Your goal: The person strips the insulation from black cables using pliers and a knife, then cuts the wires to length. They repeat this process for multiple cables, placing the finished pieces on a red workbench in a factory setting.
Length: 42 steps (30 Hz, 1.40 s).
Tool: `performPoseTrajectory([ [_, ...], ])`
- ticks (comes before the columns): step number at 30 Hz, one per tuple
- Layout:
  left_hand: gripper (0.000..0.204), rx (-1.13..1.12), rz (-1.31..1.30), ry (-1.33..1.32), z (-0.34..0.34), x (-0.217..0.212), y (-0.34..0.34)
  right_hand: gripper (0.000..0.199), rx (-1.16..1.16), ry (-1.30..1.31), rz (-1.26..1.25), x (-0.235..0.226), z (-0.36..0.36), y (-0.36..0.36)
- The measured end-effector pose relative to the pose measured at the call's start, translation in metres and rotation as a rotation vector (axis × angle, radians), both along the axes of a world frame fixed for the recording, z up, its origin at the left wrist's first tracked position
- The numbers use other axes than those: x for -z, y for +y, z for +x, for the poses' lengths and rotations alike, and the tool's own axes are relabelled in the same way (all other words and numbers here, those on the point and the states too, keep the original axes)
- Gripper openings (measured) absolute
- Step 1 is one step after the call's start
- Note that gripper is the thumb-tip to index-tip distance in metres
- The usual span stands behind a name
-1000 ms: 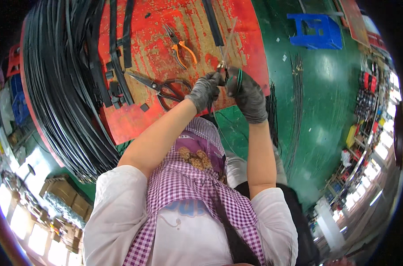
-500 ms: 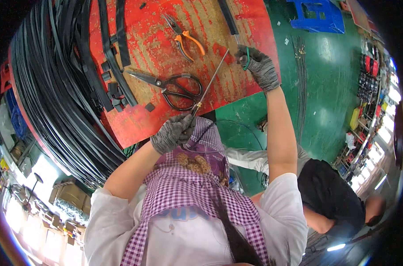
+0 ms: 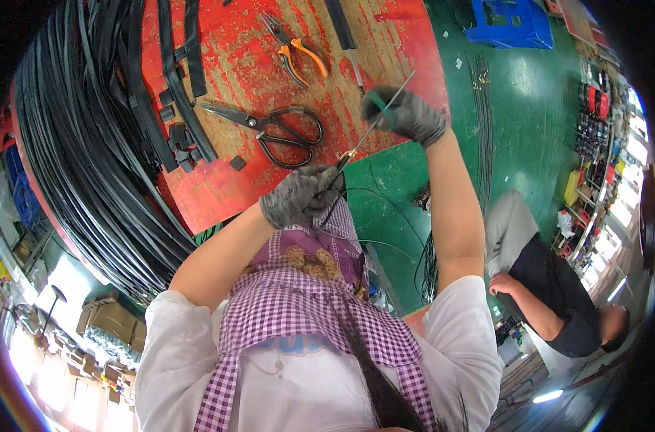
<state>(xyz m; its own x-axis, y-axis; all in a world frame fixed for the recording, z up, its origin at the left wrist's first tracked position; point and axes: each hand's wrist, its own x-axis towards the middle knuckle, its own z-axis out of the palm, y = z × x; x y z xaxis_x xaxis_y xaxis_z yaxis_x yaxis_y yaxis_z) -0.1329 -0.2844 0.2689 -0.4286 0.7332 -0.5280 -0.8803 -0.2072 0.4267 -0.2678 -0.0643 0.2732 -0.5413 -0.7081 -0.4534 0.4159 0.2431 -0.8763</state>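
Observation:
My left hand [image 3: 302,198], in a grey work glove, is closed round the dark lower end of a thin metal rod [image 3: 365,140]. A small brass-coloured piece [image 3: 347,155] sits on the rod just beyond my fingers. The rod slants up and right, crossing in front of my gloved right hand [image 3: 405,115]. That hand is curled, with a narrow green band [image 3: 386,114] at its fingers; motion blur hides what it grips. Left of the hands lie black-handled scissors [image 3: 270,133], blades apart. Pliers with orange handles [image 3: 295,52] rest farther off.
A worn red tabletop [image 3: 219,191] carries black strips [image 3: 342,25] and cut black pieces. A thick bundle of black strips [image 3: 82,151] hangs over its left side. A blue stool [image 3: 511,25] and thin rods [image 3: 480,122] are on the green floor. A co-worker [image 3: 558,295] is at right.
My left hand has moved up and right with the rod. My right hand has come down slightly, and the rod now crosses it. The co-worker has shifted to the right.

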Motion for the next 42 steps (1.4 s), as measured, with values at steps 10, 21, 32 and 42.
performPoseTrajectory([
  [10, 0.021, -0.118, -0.077, -0.045, -0.037, 0.003, 0.035, 0.026, 0.056, 0.231, 0.275, -0.023, 0.053, -0.014],
  [21, 0.024, 0.018, -0.225, 0.339, -0.013, -0.034, 0.066, 0.027, 0.367, -0.073, 0.149, -0.079, 0.1, 0.025],
  [32, 0.019, -0.049, -0.386, 0.541, 0.042, -0.082, 0.133, 0.043, 0.341, 0.066, -0.072, -0.099, 0.156, 0.097],
  [42, 0.023, -0.432, -0.333, 0.313, 0.077, -0.07, 0.195, 0.031, 0.274, 0.243, -0.205, -0.087, 0.175, 0.141],
])
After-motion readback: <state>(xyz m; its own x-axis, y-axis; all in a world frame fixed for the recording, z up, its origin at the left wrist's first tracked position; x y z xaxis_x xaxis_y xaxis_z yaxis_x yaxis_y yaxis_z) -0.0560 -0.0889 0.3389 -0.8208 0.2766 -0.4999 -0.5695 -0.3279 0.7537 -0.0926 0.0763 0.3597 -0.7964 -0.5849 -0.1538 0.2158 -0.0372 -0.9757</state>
